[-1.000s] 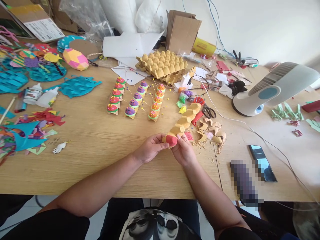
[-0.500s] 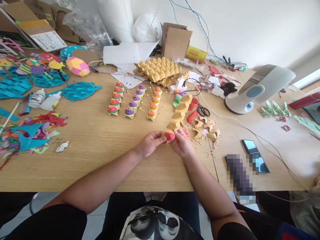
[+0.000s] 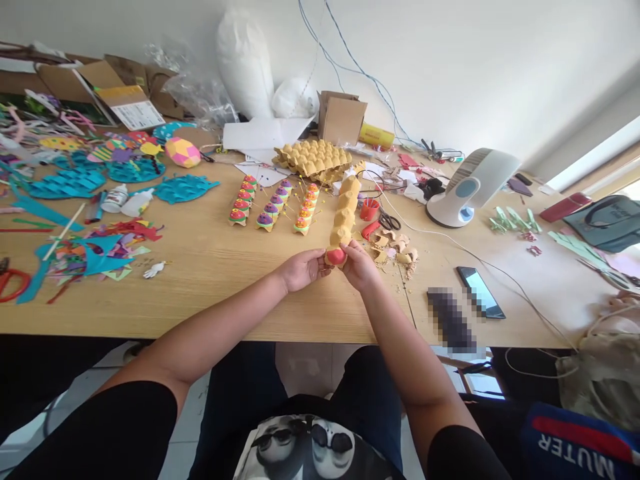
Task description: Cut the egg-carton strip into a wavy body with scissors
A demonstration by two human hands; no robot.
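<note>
A strip cut from a yellow egg carton point(image 3: 345, 213) stretches away from me, its nearest bump covered in red. My right hand point(image 3: 359, 267) grips its near end from the right, the thumb beside the red bump. My left hand point(image 3: 303, 270) is at the left side of that end, fingers curled and fingertips against the carton edge. Beyond my hands stand three decorated egg-carton strips: one red and green point(image 3: 243, 200), one purple point(image 3: 274, 205) and one orange point(image 3: 306, 209). Pins with round heads stick out around them.
Carton scraps point(image 3: 393, 247) lie right of my hands, near black-handled scissors point(image 3: 389, 221) and a red cup point(image 3: 370, 209). Egg trays point(image 3: 315, 160) are stacked behind. A white fan point(image 3: 475, 187) and a phone point(image 3: 481, 293) are on the right. Coloured paper scraps point(image 3: 107, 250) lie left.
The view has tilted up and swung right. The carton strip now points more straight away from me. My left thumb has come off the red bump, while my right hand keeps its hold.
</note>
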